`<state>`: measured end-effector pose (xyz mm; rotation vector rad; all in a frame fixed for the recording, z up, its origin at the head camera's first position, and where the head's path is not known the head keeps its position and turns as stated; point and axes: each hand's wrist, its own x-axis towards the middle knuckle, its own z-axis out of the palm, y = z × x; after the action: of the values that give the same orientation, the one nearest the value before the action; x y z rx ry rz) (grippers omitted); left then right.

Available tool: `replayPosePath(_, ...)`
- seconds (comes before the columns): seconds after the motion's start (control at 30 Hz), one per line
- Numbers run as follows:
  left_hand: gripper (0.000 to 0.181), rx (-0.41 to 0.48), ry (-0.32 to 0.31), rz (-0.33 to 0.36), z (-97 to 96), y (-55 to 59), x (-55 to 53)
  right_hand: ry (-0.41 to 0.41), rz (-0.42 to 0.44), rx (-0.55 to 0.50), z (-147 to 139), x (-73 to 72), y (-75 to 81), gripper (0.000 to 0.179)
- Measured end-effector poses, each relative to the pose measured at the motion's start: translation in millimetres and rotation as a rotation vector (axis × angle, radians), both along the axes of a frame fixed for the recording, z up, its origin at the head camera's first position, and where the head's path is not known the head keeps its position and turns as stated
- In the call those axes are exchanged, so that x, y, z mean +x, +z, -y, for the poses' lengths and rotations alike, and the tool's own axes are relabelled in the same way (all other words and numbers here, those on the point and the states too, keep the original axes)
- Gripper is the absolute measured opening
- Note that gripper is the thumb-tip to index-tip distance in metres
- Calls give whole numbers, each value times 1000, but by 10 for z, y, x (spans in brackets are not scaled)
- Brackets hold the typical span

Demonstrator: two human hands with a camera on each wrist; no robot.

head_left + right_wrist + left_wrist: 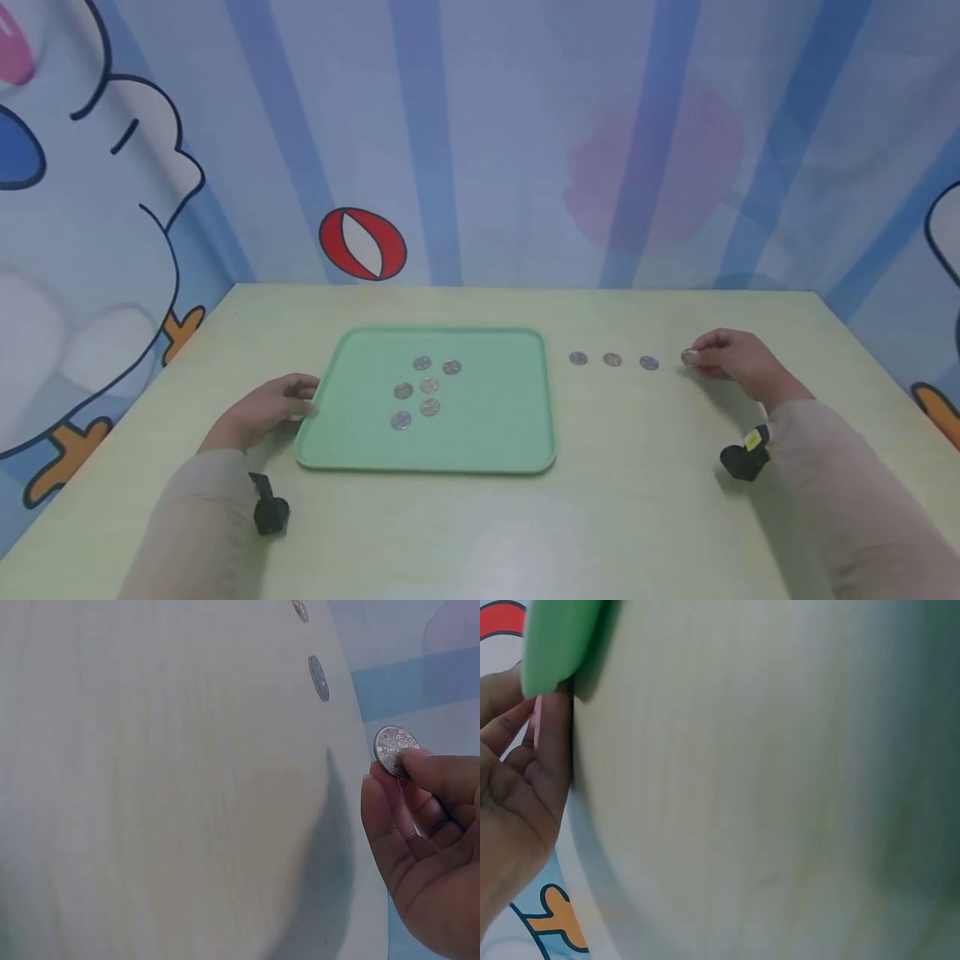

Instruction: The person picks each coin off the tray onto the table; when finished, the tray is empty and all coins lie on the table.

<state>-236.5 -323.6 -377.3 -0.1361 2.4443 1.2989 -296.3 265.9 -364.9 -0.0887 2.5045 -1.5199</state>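
Observation:
A light green tray (487, 433) lies on the table with several silver coins (429, 385) loosely grouped on it. My left hand (273, 404) holds the tray's left rim, its fingertips partly hidden behind the rim in the left wrist view. Right of the tray, three coins (612, 360) form a spaced row on the tabletop. Past the right end of that row, my right hand (738, 362) pinches another coin (394, 750) between thumb and fingers. In the right wrist view this coin is raised above the table, its patterned face visible.
The pale wooden table (630, 517) ends at the back against a blue striped cloth wall (510, 150) with cartoon prints. A small black device is strapped to each wrist, over beige sleeves (847, 492).

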Motion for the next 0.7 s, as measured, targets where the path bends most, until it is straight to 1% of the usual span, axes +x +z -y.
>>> replayPosePath(0.27,54,11,2,7,-21,15,-6,-9,22,80,-58,-69,-23,29)
replayPosePath(0.4,54,12,2,6,-21,13,-19,2,10,132,-56,-82,-44,30)
replayPosePath(0.57,53,-1,6,14,-26,22,-10,30,-13,174,-24,-96,-68,33)
replayPosePath(0.7,52,-11,2,11,-41,26,1,39,-24,218,17,-120,-85,29)
